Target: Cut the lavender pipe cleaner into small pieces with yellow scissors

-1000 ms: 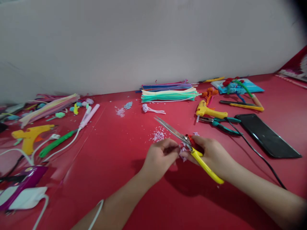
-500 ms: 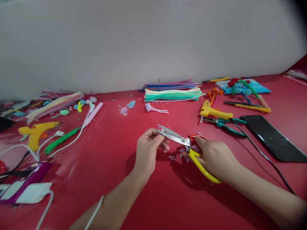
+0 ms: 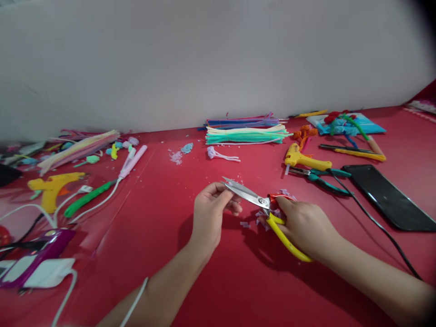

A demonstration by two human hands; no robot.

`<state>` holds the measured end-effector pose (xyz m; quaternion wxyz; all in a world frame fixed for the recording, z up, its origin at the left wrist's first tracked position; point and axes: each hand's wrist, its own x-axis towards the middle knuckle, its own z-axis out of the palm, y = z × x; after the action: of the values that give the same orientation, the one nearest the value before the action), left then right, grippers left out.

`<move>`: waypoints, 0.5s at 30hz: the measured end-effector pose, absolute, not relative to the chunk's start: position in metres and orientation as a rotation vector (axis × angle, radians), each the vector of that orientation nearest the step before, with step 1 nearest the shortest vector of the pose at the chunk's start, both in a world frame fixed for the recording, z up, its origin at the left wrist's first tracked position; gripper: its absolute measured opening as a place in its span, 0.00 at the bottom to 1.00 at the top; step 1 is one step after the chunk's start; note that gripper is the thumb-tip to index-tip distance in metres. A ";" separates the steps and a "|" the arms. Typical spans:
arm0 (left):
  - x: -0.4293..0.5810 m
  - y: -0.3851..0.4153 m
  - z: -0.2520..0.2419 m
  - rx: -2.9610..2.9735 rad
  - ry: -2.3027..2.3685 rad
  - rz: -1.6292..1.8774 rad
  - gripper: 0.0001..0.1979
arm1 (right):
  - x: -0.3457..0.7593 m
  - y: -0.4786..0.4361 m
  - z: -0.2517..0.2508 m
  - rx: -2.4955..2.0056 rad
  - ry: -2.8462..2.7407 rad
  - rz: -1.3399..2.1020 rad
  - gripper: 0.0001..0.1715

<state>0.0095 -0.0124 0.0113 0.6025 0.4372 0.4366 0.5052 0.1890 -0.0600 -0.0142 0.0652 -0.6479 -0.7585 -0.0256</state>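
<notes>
My right hand (image 3: 308, 225) grips scissors (image 3: 250, 194) with one red and one yellow handle. Their blades point left, slightly parted, and reach over the fingertips of my left hand (image 3: 211, 211). Thumb and fingers of that hand are pinched together at the blades; what they hold is hidden. Lilac clippings (image 3: 262, 220) lie beneath the scissors and by my right fingers. Beyond my hands rests a small lilac fuzzy piece with two stems (image 3: 223, 155).
Bundled pipe cleaners (image 3: 247, 135) lie by the wall. To the right are a yellow glue gun (image 3: 306, 160), teal-handled pliers (image 3: 325, 178) and a black phone (image 3: 391, 195). Another yellow glue gun (image 3: 52, 188), a green-handled tool (image 3: 88, 200) and a pink styling iron (image 3: 132, 163) are at left.
A few more lilac clippings show near the red handle. Both hands and the scissors stay almost in place; the whole view has shifted very slightly.
</notes>
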 end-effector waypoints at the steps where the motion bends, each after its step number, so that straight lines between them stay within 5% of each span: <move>1: 0.010 -0.013 0.012 1.010 1.012 1.171 0.02 | 0.189 -0.060 -0.015 -1.951 -2.287 -0.078 0.19; 15: 0.011 -0.015 0.012 1.012 1.010 1.184 0.03 | 0.187 -0.062 -0.014 -1.960 -2.276 -0.039 0.17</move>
<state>0.0109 -0.0150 0.0122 0.5992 0.4363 0.4357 0.5107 0.1866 -0.0618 -0.0136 0.0686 -0.6509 -0.7559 -0.0130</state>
